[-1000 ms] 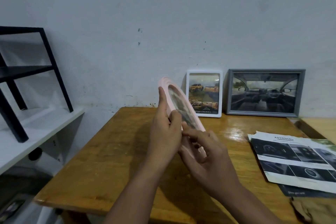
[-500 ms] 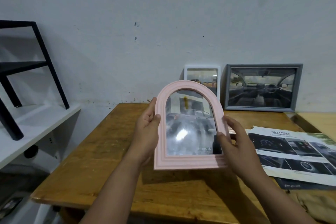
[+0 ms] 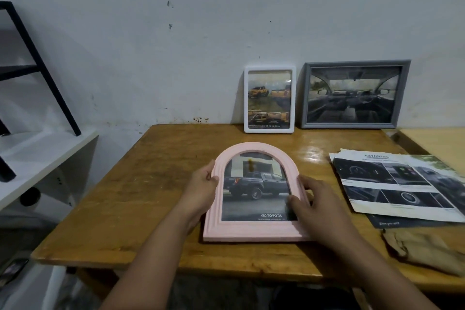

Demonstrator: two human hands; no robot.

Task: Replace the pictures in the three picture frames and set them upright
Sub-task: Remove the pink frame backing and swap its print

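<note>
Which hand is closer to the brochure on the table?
Right. The right hand grips the pink frame's right edge, on the brochure's side; the left hand holds the frame's far left edge.

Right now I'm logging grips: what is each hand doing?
Left hand: grips the left edge of the pink arched frame.
Right hand: grips the frame's right edge, thumb on the glass.

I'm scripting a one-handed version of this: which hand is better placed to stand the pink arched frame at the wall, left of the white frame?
Probably the left hand: it grips the pink arched frame's left edge, on the side of the bare spot beside the white frame. The right hand would have to cross over.
</note>
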